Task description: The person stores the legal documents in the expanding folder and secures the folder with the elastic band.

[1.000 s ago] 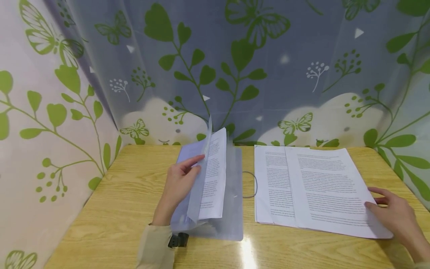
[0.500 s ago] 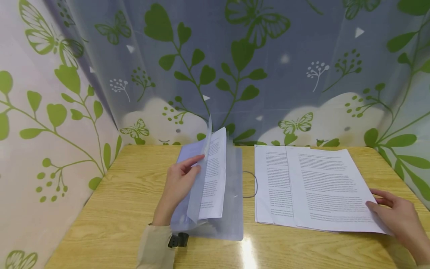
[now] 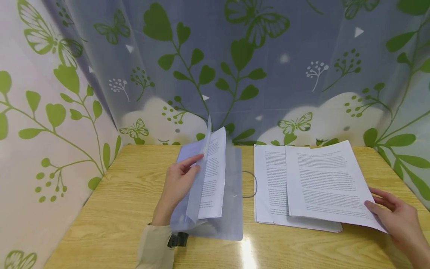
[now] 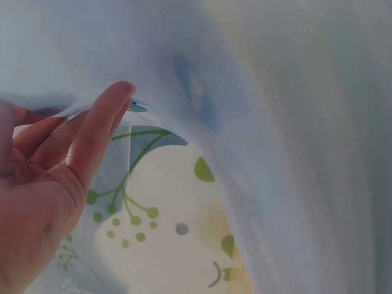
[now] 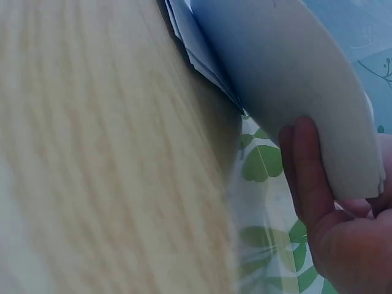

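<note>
My left hand [image 3: 180,184] pinches the edge of a raised translucent plastic pocket [image 3: 200,183] in a display-book folder [image 3: 235,220]. Printed pages [image 3: 215,175] stand inside, facing right. Seen from the left wrist, the pocket [image 4: 257,153] curves past the left hand [image 4: 55,165] and blurs toward the right. My right hand [image 3: 398,218] grips the right edge of some printed sheets [image 3: 330,183], lifted above a stack of paper [image 3: 275,186]. In the right wrist view the fingers [image 5: 306,165] lie under the bent sheets [image 5: 306,73]; how many sheets is unclear.
A thin grey elastic loop [image 3: 256,185] sticks out from the folder's right side, reaching the paper stack. All of this lies on a wooden table [image 3: 127,209]. A patterned curtain [image 3: 285,74] hangs along the back and both sides.
The right hand has raised the printed sheets off the stack and shifted them slightly, baring the stack's lower right corner. The left hand and the folder stay as they were.
</note>
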### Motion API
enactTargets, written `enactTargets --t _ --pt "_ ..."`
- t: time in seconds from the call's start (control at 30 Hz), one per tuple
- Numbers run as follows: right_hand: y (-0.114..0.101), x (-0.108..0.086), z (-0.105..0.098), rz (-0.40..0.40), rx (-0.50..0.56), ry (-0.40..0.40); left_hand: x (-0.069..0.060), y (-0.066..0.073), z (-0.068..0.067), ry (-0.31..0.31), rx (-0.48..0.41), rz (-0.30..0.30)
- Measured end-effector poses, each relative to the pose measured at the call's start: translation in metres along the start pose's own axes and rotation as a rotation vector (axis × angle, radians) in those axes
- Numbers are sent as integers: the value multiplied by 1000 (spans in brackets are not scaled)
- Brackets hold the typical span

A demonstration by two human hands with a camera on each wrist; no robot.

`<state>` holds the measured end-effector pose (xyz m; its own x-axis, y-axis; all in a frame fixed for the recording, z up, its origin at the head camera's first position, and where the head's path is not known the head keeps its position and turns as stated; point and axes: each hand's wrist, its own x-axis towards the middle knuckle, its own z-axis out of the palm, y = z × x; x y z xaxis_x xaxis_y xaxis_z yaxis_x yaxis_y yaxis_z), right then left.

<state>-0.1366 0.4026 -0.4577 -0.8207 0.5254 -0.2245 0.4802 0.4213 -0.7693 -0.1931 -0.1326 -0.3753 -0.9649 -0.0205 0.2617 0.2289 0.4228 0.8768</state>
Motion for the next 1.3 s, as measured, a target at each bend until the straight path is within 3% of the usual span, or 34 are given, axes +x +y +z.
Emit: enactTargets --t 0.3,0.47,0.67,0.9,1.3 --pt "0 -20 9 -126 108 71 0 0 -1 -2 -7 -8" --pt "-5 -28 12 -118 198 74 -1 0 -1 0 -4 -13" --pt "-5 -32 16 -166 289 48 0 -1 0 2 -7 -12" --pt "-11 -37 20 -145 328 18 0 -1 0 1 -3 5" --pt "-19 -50 29 -243 423 -36 0 -1 1 7 -2 -2"
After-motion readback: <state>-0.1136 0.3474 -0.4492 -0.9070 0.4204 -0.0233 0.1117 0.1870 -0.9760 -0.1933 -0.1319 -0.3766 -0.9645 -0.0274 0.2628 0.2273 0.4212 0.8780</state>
